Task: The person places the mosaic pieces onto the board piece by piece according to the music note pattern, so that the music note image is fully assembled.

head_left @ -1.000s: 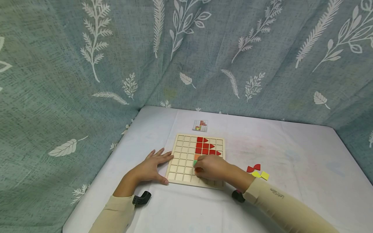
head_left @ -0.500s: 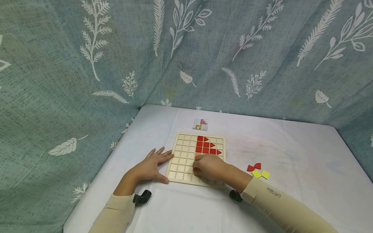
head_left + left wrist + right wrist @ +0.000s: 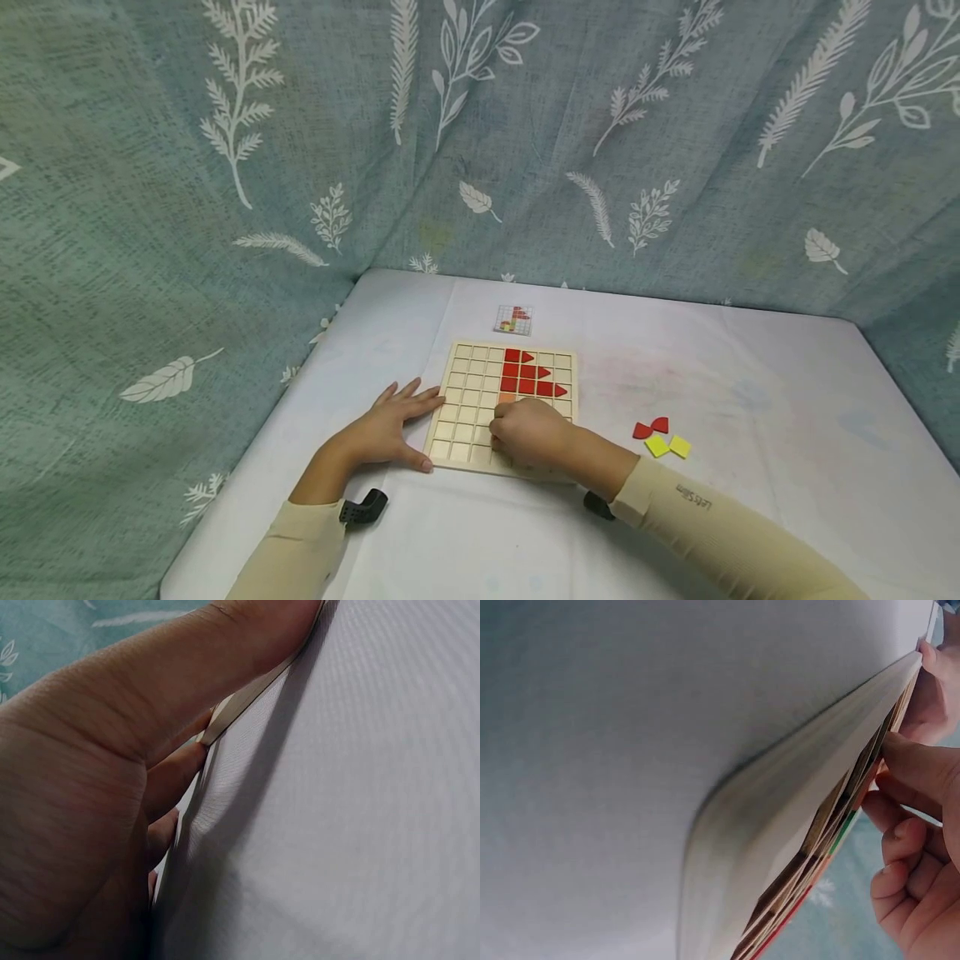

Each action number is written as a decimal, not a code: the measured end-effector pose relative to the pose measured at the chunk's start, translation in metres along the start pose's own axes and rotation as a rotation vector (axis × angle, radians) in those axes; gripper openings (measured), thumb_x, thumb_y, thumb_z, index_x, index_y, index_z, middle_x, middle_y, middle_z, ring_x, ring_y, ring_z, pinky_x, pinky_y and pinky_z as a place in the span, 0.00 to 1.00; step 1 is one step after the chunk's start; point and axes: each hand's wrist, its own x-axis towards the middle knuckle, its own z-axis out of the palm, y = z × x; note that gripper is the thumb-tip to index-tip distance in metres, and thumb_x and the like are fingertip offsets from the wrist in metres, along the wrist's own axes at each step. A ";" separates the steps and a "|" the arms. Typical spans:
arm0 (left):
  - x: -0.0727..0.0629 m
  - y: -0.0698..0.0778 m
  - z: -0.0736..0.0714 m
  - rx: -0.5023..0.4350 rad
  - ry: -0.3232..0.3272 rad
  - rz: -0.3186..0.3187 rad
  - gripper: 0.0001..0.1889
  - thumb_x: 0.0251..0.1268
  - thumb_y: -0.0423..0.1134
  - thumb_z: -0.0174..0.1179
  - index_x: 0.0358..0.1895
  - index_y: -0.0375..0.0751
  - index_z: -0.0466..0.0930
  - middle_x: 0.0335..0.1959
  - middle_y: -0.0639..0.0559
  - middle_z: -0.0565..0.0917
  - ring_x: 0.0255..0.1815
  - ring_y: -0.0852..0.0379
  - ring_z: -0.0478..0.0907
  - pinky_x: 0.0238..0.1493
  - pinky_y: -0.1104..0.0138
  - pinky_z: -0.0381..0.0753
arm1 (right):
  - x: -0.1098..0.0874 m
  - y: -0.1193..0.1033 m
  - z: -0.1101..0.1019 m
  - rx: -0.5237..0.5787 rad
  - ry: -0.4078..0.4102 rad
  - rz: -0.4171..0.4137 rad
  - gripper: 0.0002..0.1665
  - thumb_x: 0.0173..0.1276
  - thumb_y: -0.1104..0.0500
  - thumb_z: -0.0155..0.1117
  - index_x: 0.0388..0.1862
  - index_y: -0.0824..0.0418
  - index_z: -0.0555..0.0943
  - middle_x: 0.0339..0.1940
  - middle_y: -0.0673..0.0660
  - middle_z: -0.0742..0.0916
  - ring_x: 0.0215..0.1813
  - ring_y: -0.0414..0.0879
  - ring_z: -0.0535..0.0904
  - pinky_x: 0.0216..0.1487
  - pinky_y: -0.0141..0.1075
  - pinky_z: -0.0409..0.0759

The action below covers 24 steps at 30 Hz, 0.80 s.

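A wooden grid board (image 3: pixel 462 417) lies on the table, its upper part holding red square and pointed tiles (image 3: pixel 527 387), with an orange tile (image 3: pixel 507 399) below them. My left hand (image 3: pixel 386 433) is spread at the board's left side, fingertips touching the edge and thumb at the near corner. Over the lower middle cells, my right hand (image 3: pixel 534 433) has thumb and index finger together at an orange tile (image 3: pixel 868 785), seemingly pinching it. A green tile (image 3: pixel 843 832) sits beside it in the right wrist view; in the head view the hand hides it.
Behind the board lies a small pattern card (image 3: pixel 513 320). To the right are loose red quarter-round tiles (image 3: pixel 651 428) and yellow square tiles (image 3: pixel 668 447). A patterned curtain (image 3: pixel 480 150) stands along the table's back and left.
My right hand has shifted slightly left and down over the board, covering the green tile that showed earlier. The left hand stays at the board's edge.
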 end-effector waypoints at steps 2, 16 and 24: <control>0.000 -0.001 0.000 0.002 0.001 0.002 0.62 0.27 0.76 0.70 0.75 0.55 0.62 0.76 0.63 0.56 0.78 0.51 0.39 0.74 0.50 0.30 | 0.000 -0.001 -0.001 -0.015 -0.002 -0.004 0.09 0.65 0.56 0.66 0.25 0.54 0.83 0.21 0.45 0.76 0.22 0.37 0.71 0.23 0.31 0.74; -0.001 0.000 -0.001 -0.005 0.011 0.010 0.62 0.27 0.75 0.71 0.75 0.54 0.62 0.76 0.61 0.57 0.78 0.50 0.40 0.74 0.49 0.30 | 0.001 -0.004 -0.001 -0.116 -0.003 -0.039 0.08 0.64 0.58 0.66 0.24 0.54 0.83 0.21 0.46 0.76 0.22 0.39 0.73 0.21 0.33 0.73; 0.001 0.000 0.001 -0.001 0.015 0.015 0.62 0.27 0.76 0.69 0.74 0.53 0.62 0.76 0.60 0.57 0.78 0.49 0.40 0.74 0.48 0.31 | 0.000 -0.005 -0.003 -0.147 -0.028 -0.049 0.05 0.58 0.61 0.70 0.25 0.52 0.84 0.22 0.46 0.78 0.23 0.39 0.74 0.21 0.32 0.72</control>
